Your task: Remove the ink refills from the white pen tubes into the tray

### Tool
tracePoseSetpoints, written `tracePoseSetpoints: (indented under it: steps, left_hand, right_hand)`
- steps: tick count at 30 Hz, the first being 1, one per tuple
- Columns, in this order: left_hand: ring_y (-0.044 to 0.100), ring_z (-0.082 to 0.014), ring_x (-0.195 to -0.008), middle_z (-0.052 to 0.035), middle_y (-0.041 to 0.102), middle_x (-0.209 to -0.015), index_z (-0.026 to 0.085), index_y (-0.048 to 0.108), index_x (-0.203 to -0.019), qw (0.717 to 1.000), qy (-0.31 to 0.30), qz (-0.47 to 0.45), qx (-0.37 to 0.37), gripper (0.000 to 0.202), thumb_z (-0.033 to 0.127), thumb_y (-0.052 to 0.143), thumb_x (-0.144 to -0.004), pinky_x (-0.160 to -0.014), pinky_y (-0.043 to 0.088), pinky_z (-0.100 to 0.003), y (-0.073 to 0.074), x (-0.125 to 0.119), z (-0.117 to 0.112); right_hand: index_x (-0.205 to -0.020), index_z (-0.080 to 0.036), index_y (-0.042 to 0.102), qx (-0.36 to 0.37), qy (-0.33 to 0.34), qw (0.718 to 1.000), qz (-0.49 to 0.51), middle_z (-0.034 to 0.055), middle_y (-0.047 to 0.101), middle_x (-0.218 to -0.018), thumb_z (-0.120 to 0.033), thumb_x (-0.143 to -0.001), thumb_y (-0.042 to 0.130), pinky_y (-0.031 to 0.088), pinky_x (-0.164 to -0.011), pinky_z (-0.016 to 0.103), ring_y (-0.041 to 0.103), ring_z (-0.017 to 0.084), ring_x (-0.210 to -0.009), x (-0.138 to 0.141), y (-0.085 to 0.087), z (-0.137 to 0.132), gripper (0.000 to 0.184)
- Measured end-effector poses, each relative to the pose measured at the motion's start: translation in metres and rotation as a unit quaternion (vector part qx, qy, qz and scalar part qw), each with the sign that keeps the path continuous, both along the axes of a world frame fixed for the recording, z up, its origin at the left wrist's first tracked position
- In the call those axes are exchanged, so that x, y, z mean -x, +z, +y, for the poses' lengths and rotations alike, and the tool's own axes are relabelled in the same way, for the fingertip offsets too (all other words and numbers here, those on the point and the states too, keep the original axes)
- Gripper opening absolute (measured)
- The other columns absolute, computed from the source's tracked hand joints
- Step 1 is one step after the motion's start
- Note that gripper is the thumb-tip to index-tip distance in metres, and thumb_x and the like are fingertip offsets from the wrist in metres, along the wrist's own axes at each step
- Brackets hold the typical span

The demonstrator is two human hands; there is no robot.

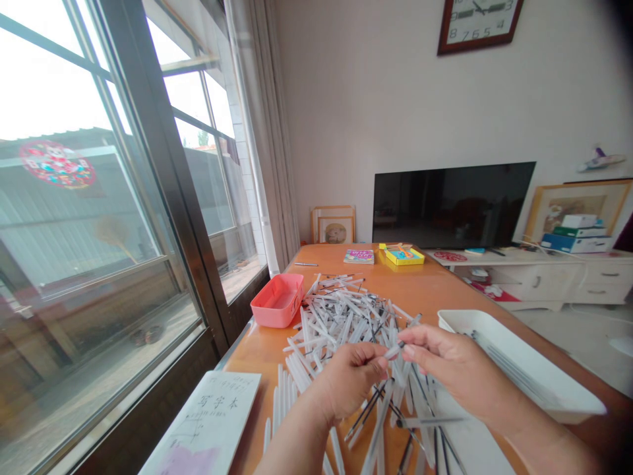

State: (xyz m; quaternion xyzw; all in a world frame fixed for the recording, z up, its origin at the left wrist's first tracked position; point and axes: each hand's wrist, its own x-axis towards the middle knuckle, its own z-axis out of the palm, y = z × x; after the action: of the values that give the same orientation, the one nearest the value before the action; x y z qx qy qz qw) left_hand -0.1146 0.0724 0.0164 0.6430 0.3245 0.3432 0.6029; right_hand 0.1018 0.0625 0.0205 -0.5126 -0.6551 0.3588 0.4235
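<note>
Both hands meet over a large pile of pen parts (341, 316) on the table. My left hand (353, 373) is closed in a pinch on the clear barrel of a pen (394, 351). At its dark end, the thumb and fingertips of my right hand (438, 349) are closed on the same pen. The pile mixes whitish see-through barrels with thin black pieces. Under my hands lie more loose barrels and several dark refills (368, 409). To the right, a white tray (558, 379) holds a bundle of thin grey sticks, perhaps pens.
A pink plastic box (277, 316) stands left of the pile. Nearer, a writing booklet (212, 415) lies by the window side. At the table's far end are a colourful book (359, 256), a yellow box (404, 255) and a single pen (306, 264).
</note>
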Motion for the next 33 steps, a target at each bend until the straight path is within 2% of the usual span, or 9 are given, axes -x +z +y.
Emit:
tracePoseSetpoints:
  steps: [3, 10, 16, 20, 22, 26, 30, 33]
  left_hand:
    - [0.039, -0.0149, -0.072, -0.0010, 0.052, -0.076, 0.016, 0.076, -0.098, 1.000, 0.005, 0.006, -0.009, 0.041, 0.053, 0.066, -0.084, -0.071, 0.032, -0.028, -0.002, 0.000, 0.000]
    - [0.034, -0.0140, -0.068, 0.0002, 0.047, -0.071, 0.014, 0.073, -0.090, 0.997, 0.010, 0.053, -0.062, 0.037, 0.050, 0.060, -0.088, -0.066, 0.030, -0.028, -0.006, -0.001, 0.001]
    - [0.034, -0.0138, -0.066, 0.0009, 0.047, -0.070, 0.014, 0.074, -0.092, 0.993, 0.003, 0.060, -0.097, 0.037, 0.047, 0.058, -0.090, -0.066, 0.032, -0.027, -0.004, -0.004, -0.001]
    - [0.035, -0.0141, -0.067, 0.0004, 0.048, -0.071, 0.015, 0.074, -0.091, 0.991, 0.007, 0.069, -0.111, 0.037, 0.046, 0.055, -0.092, -0.065, 0.031, -0.027, 0.000, -0.004, -0.004]
    - [0.035, -0.0138, -0.067, 0.0007, 0.047, -0.071, 0.015, 0.073, -0.091, 0.991, 0.007, 0.076, -0.113, 0.035, 0.044, 0.054, -0.092, -0.064, 0.030, -0.027, 0.000, -0.004, -0.003]
    - [0.033, -0.0130, -0.066, 0.0017, 0.044, -0.070, 0.014, 0.072, -0.091, 0.989, 0.008, 0.083, -0.121, 0.031, 0.039, 0.053, -0.093, -0.064, 0.030, -0.026, -0.004, -0.003, 0.000]
    - [0.034, -0.0124, -0.067, 0.0026, 0.043, -0.070, 0.014, 0.071, -0.092, 0.986, 0.002, 0.094, -0.136, 0.029, 0.036, 0.053, -0.093, -0.063, 0.030, -0.025, -0.006, -0.003, 0.001]
    - [0.033, -0.0119, -0.067, 0.0032, 0.042, -0.070, 0.014, 0.070, -0.090, 0.986, 0.004, 0.095, -0.135, 0.028, 0.036, 0.052, -0.094, -0.062, 0.030, -0.025, -0.005, -0.002, 0.001]
  right_hand:
    - [-0.114, -0.021, 0.070, -0.001, 0.006, 1.000, -0.022, 0.0036, 0.074, -0.088, -0.045, -0.088, 0.064, 0.050, -0.073, 0.032, 0.064, 0.020, -0.079, -0.002, -0.001, 0.000, 0.036]
    - [-0.089, -0.022, 0.069, -0.011, 0.018, 0.996, -0.090, 0.0005, 0.069, -0.079, -0.045, -0.091, 0.058, 0.046, -0.068, 0.028, 0.061, 0.018, -0.074, 0.002, 0.005, -0.002, 0.026]
    - [-0.063, -0.021, 0.050, -0.038, -0.019, 0.986, -0.159, -0.0032, 0.049, -0.058, -0.052, -0.096, 0.048, 0.033, -0.054, 0.027, 0.045, 0.014, -0.058, 0.008, 0.011, -0.007, 0.045]
    - [-0.068, -0.022, 0.054, -0.002, -0.030, 0.988, -0.153, -0.0009, 0.056, -0.062, -0.058, -0.099, 0.037, 0.037, -0.058, 0.028, 0.051, 0.016, -0.061, 0.009, 0.021, -0.013, 0.051]
    - [-0.074, -0.022, 0.059, -0.007, -0.022, 0.988, -0.155, -0.0006, 0.058, -0.066, -0.056, -0.100, 0.037, 0.038, -0.061, 0.028, 0.053, 0.017, -0.064, 0.008, 0.025, -0.015, 0.047]
    - [-0.077, -0.023, 0.056, -0.050, -0.002, 0.986, -0.160, -0.0030, 0.054, -0.067, -0.047, -0.097, 0.047, 0.038, -0.060, 0.026, 0.050, 0.015, -0.065, 0.008, 0.016, -0.011, 0.033]
    - [-0.066, -0.022, 0.043, -0.046, -0.028, 0.980, -0.193, -0.0048, 0.043, -0.058, -0.054, -0.098, 0.042, 0.032, -0.055, 0.026, 0.044, 0.014, -0.058, 0.009, 0.004, -0.007, 0.045]
    - [-0.069, -0.022, 0.046, -0.032, -0.023, 0.982, -0.185, -0.0036, 0.049, -0.061, -0.056, -0.100, 0.036, 0.035, -0.057, 0.026, 0.049, 0.014, -0.060, 0.009, 0.013, -0.011, 0.048]
